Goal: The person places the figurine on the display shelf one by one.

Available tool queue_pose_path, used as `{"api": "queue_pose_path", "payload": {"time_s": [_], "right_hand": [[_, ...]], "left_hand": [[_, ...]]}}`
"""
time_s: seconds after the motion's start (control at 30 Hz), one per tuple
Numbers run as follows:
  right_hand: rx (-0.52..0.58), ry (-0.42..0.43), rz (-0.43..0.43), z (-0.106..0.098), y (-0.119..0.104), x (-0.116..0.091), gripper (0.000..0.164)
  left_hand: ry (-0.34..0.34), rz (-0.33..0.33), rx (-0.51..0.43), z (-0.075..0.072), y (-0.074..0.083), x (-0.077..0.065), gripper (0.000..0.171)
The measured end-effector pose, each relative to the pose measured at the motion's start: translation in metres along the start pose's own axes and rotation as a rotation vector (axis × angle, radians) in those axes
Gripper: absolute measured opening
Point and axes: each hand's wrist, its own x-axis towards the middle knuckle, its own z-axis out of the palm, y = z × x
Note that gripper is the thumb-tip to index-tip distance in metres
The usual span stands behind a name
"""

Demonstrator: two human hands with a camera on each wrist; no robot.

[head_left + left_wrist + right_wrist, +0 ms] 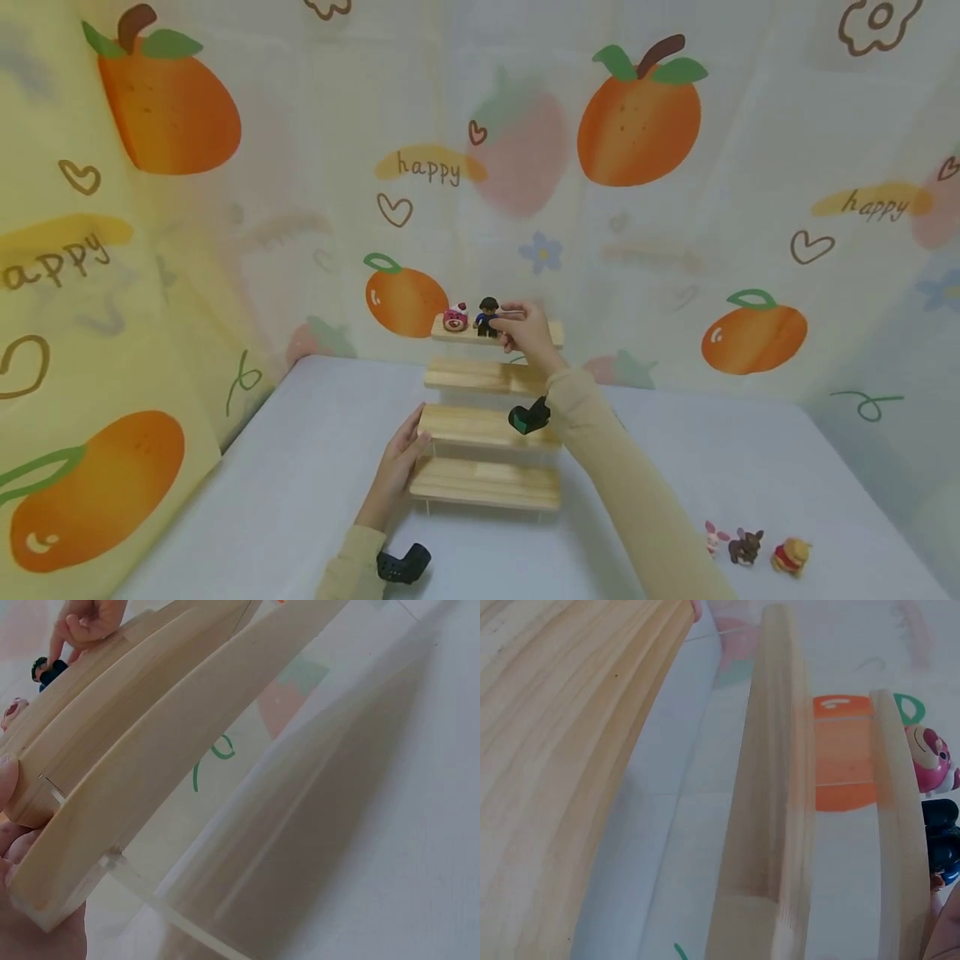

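Observation:
A four-tier wooden display stand (487, 479) with clear supports stands on the white table. On its top tier is a small toy figure (487, 318) with dark hair and dark clothes, upright. My right hand (528, 333) pinches this figure at its right side. Next to it on the left sits a pink bear figurine (455, 317), which also shows in the right wrist view. My left hand (401, 458) grips the left end of the second tier from the bottom, thumb (7, 778) at the board's edge and fingers curled beneath.
At the front right of the table lie a pink piglet figurine (714, 537), a brown animal figurine (746, 547) and a yellow bear figurine in red (792, 556). A fruit-printed cloth (637, 250) hangs behind the stand. Black cameras are strapped on both wrists.

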Motion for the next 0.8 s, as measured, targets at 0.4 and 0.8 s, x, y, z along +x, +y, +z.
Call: {"api": "queue_pose_path", "payload": {"time_s": [0.4,0.8], "right_hand": [[-0.077,-0.081,-0.095,-0.083,0.012,-0.088,0.035],[-0.335,-0.053,-0.123,-0.177,0.012,-0.195,0.018]], "left_hand": [[0.004,-0.052,-0.025,0.016,-0.019,-0.015,0.056],[0.032,-0.072,-0.014,-0.001,-0.002,-0.013,0.059]]}}
